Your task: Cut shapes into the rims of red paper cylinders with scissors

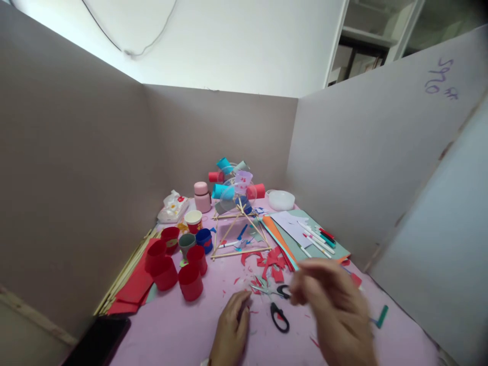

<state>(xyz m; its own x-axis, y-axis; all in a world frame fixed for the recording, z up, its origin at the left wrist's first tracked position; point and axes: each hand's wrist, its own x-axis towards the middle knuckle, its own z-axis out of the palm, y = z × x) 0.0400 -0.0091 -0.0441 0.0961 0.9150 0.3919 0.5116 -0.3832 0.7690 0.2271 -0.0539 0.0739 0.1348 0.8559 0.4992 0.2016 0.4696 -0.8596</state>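
My left hand (232,328) rests on the pink tabletop, fingers loosely stretched and nothing visible in them. Just right of its fingertips lie scissors (270,292) with black handles and parted blades. My right hand (333,310) is raised over the table beside the scissor handles. Motion blurs it; its fingers look curled, and I cannot make out whether anything is in them. Red paper scraps (275,262) are scattered beyond the scissors. Several red paper cups (190,280) stand to the left, with a grey cup (187,245) and a blue cup (204,240) among them.
A wooden stick frame (241,252) carries coloured cups at the back. Markers (318,239) lie on paper sheets (292,229) at right. A pink flask (202,197), tissue pack (174,207), white bowl (281,201), bundled sticks (125,272) and dark phone-like slab (97,343) also surround the workspace.
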